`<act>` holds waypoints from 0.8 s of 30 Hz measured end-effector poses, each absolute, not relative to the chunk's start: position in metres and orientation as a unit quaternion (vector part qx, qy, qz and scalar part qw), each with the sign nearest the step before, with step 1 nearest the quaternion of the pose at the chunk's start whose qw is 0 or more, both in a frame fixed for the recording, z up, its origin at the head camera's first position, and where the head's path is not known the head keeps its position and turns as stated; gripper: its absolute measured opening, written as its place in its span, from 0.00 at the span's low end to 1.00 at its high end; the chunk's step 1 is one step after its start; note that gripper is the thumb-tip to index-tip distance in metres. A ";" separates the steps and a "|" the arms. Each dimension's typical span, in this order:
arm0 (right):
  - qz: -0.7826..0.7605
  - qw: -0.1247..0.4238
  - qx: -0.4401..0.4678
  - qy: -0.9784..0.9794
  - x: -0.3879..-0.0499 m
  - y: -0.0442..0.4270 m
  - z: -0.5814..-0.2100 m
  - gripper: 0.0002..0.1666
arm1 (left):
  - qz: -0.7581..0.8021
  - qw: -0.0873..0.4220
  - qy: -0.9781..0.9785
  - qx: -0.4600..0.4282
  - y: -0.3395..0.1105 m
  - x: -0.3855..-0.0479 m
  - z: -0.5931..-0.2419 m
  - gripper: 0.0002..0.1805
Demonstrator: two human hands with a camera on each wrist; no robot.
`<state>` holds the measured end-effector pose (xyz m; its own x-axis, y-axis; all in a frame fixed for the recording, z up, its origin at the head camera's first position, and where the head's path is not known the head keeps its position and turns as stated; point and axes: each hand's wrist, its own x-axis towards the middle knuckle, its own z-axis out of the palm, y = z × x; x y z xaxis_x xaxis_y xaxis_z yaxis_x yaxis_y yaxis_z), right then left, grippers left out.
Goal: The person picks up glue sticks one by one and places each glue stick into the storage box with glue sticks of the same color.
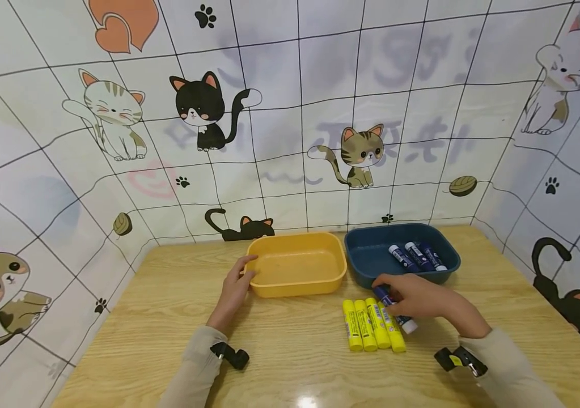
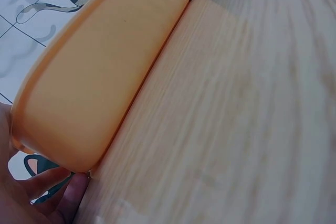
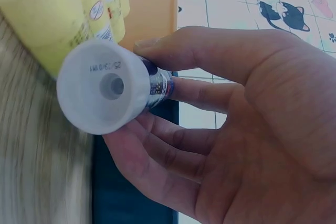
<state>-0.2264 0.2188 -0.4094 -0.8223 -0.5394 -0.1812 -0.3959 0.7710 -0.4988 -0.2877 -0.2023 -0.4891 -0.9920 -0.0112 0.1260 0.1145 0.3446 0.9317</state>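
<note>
My right hand (image 1: 414,296) pinches a dark blue glue stick (image 1: 384,296) between thumb and fingers, just in front of the dark blue basket (image 1: 366,272). In the right wrist view, its hollow white base (image 3: 100,90) faces the camera. The stick is tilted beside a row of several yellow glue sticks (image 1: 366,326) on the table. Three more dark blue glue sticks (image 1: 419,256) lie inside the blue basket. My left hand (image 1: 233,292) touches the left end of the yellow basket (image 1: 295,288) with extended fingers; in the left wrist view, fingertips (image 2: 76,187) rest by its lower corner.
Both baskets stand side by side at the back of the wooden table (image 1: 279,351). Behind them rises a white tiled-pattern wall covering (image 1: 279,141) with cartoon cats, and it continues along both sides.
</note>
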 end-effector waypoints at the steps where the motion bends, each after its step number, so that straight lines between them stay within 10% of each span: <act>1: -0.226 0.159 -0.255 0.927 -0.227 0.217 -0.409 0.31 | -0.572 0.054 -0.818 -0.031 -0.203 -0.288 -0.489 0.22; 24: -0.267 0.132 -0.287 0.910 -0.259 0.146 -0.378 0.31 | -0.577 0.038 -0.816 -0.024 -0.201 -0.280 -0.479 0.23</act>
<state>-0.2587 0.1456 -0.3778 -0.8007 -0.5928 -0.0864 -0.4519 0.6923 -0.5625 -0.2796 -0.2007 -0.4792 -0.9959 -0.0049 0.0905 0.0837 0.3334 0.9391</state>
